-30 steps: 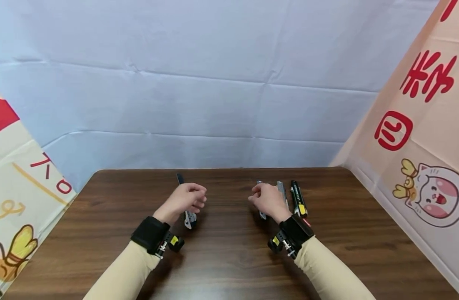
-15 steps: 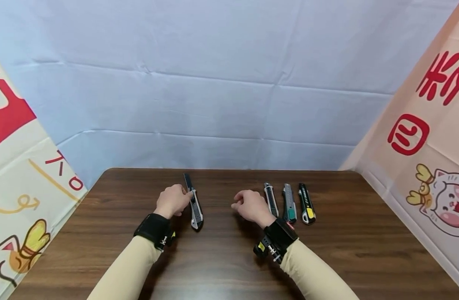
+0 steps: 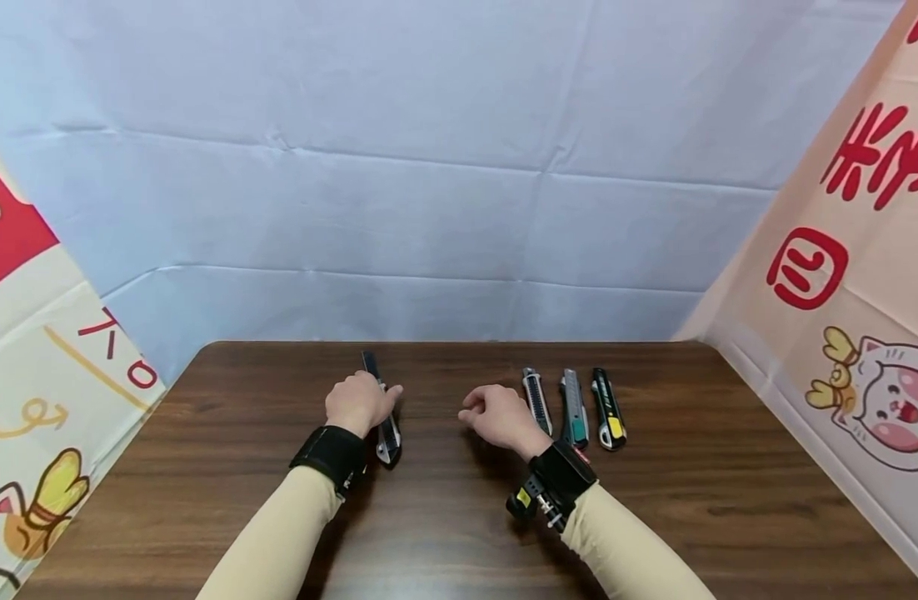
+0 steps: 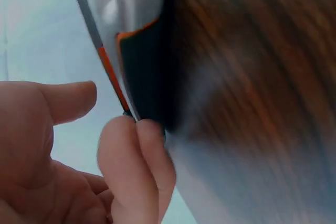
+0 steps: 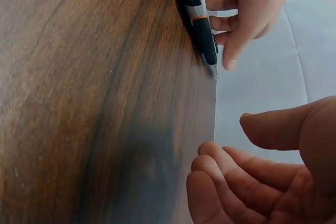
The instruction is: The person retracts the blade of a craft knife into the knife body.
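A black and silver utility knife (image 3: 388, 442) lies lengthwise on the table, left of the middle. My left hand (image 3: 356, 405) is over it and covers its mid part. In the left wrist view, fingertips (image 4: 119, 129) meet the edge of the knife's dark, orange-trimmed part (image 4: 144, 72), while the thumb (image 4: 73, 100) stays apart. The right wrist view shows the left hand (image 5: 257, 11) with spread fingers alongside the knife (image 5: 202, 32). My right hand (image 3: 501, 415) hovers right of the middle, fingers loosely curled and holding nothing.
Just right of my right hand, three more utility knives lie side by side: a grey one (image 3: 536, 402), a grey and green one (image 3: 575, 408), and a black one with a yellow part (image 3: 608, 408). Cloth curtains (image 3: 429, 208) surround the wooden table (image 3: 691, 483).
Over the last second my left hand has come down to the utility knife, its thumb spreading from the fingers. The right hand has shifted left, uncovering the three knives.
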`<state>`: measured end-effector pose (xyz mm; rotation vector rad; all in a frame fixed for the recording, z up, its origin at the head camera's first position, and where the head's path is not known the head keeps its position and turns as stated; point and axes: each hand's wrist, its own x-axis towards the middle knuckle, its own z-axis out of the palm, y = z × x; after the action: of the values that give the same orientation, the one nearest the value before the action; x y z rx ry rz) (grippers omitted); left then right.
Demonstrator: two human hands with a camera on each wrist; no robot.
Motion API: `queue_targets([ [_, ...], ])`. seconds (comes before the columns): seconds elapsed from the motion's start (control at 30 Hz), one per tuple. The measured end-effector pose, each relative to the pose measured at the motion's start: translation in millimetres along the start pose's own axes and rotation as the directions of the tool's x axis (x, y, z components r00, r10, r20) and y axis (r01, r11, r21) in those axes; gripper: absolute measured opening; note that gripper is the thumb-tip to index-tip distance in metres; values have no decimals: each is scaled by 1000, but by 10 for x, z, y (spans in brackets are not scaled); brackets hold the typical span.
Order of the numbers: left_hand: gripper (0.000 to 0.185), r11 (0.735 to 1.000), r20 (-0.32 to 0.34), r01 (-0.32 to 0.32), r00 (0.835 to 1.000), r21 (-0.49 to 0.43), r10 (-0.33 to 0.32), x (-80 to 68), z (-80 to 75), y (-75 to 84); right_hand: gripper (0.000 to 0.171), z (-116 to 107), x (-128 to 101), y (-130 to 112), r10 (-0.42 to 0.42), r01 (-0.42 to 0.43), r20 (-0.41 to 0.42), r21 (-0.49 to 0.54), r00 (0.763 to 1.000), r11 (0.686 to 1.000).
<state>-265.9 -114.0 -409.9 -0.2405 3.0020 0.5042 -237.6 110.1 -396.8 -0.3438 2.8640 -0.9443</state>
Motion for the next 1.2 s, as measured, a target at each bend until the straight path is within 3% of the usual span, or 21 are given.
queue_targets([
  [0.3, 52, 998, 48, 31, 998, -48, -29, 51, 77, -8, 19, -10, 10, 17, 2, -2, 3, 13, 1000, 1000],
  [0.5, 58, 998, 25, 8, 1000, -63, -6, 53, 101, -32, 18, -8, 6, 15, 11, -11, 19, 13, 1000, 1000],
  [0.73, 55, 993, -38, -55, 998, -105, 51, 54, 110, -50, 18, -18, 2, -4, 17, -18, 31, 43, 999, 999],
  [0.9, 52, 981, -43, -83, 996, -173, 77, 4, 77, -12, 23, -17, -5, -26, 12, -16, 47, 79, 999, 997],
  [1.2, 42, 939, -79, -181, 983, -291, 165, -119, -8, 168, 28, -7, 40, -26, 18, -29, 60, 195, 998, 980],
])
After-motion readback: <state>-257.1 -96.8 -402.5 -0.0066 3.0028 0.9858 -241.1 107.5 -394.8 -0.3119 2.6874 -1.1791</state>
